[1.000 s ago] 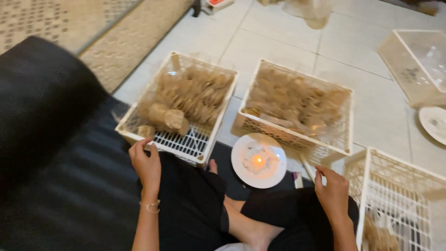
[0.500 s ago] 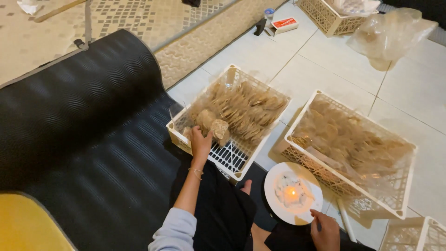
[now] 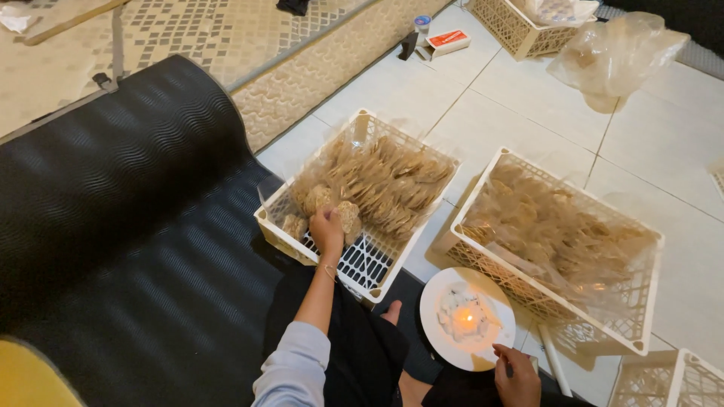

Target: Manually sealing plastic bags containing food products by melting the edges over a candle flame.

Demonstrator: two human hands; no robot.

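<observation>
My left hand point(image 3: 327, 227) reaches into the near corner of a cream lattice basket point(image 3: 362, 124) filled with rows of brown crackers point(image 3: 385, 181). Its fingers close around a clear bag of round crackers point(image 3: 337, 211). Another small bag of crackers point(image 3: 294, 224) lies beside it in the basket. My right hand point(image 3: 517, 374) rests low at the near edge of a white plate point(image 3: 483, 354), holding a thin dark object that I cannot make out. A small lit candle point(image 3: 465, 319) burns in the middle of that plate.
A second cream basket point(image 3: 641, 249) of bagged crackers stands to the right. A black ribbed mat point(image 3: 128, 249) covers the left. More baskets point(image 3: 520, 30), a crumpled clear plastic bag point(image 3: 615, 53), a small box point(image 3: 446, 39) and a white stick point(image 3: 554, 360) lie on the tiled floor.
The view swung left and tilted up. My left hand moved from the basket's near rim into the basket and closed on a cracker bag. My right hand stayed by the plate.
</observation>
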